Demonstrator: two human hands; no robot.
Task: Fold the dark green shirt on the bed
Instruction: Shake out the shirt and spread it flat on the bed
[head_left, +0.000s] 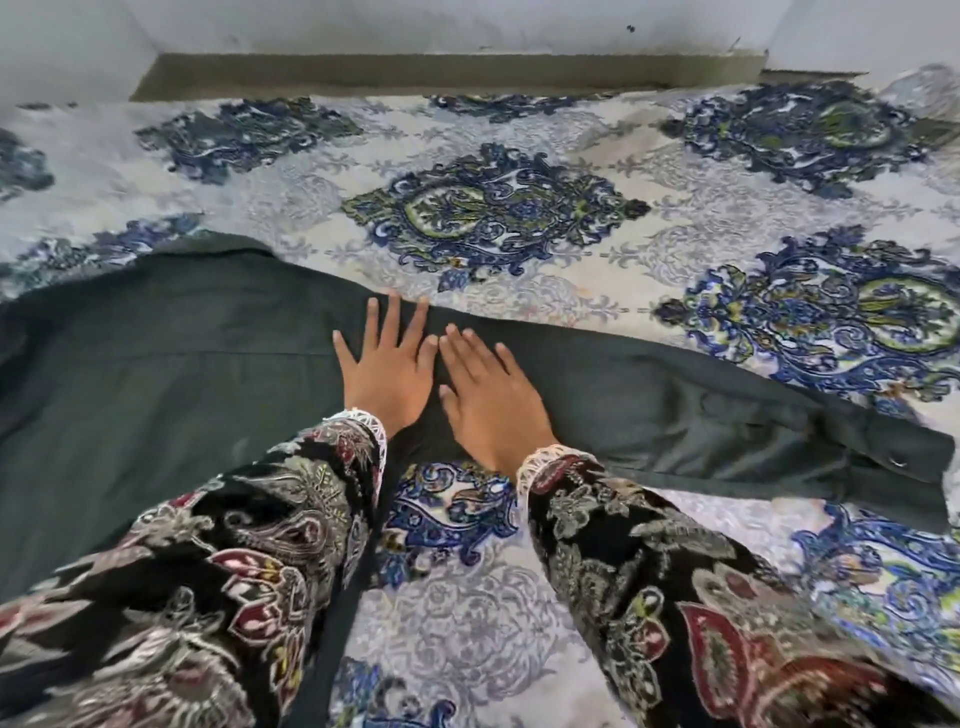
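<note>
Two hands flat on the cloth, nothing gripped. Going left to right: the dark green shirt (171, 364) lies spread on the bed (597, 260), its body filling the left of my view, collar edge at the far left top. My left hand (387, 371) rests palm down where body meets sleeve, fingers (395, 317) spread and straight, pressing, holding nothing. Just beside it, nearly touching, my right hand (491, 400) lies palm down on the sleeve (701, 415), fingers extended and together, also holding nothing. The sleeve runs out to the right, ending in a cuff (893, 467) with a button or snap visible.

Judgement: fabric looks thin, woven, soft and limp; light, with shallow creases that smooth under the palm. It should drape rather than hold shape, so a fold needs pressing to stay. The patterned bedsheet gives some friction; slipping unlikely.

Best hold, as I read it: pinch the cuff end and carry the sleeve across the body, left palm anchoring the shoulder seam
</note>
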